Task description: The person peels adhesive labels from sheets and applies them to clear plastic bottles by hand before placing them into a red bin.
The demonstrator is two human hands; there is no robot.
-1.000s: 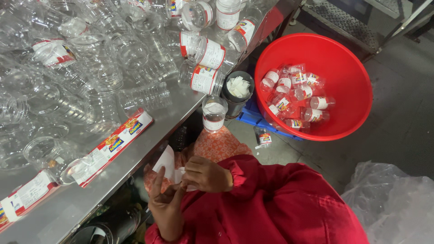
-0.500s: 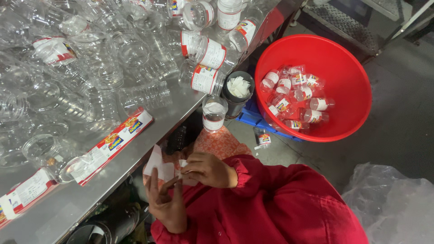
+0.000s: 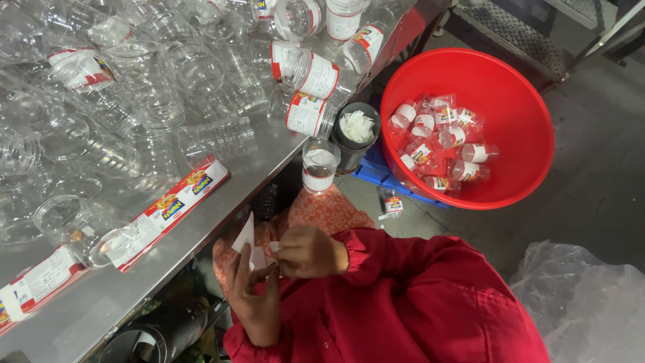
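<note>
Both hands, left (image 3: 252,289) & right (image 3: 306,252), pinch white label (image 3: 247,243), long axis upright, tip twd table (image 3: 201,235).

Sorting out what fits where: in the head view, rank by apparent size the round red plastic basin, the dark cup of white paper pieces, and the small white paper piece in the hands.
1. Round red plastic basin, largest by far.
2. Dark cup of white paper pieces.
3. Small white paper piece, held by both hands; it looks close to the cup in size and sits nearer the camera, so that order is unsure.
</note>
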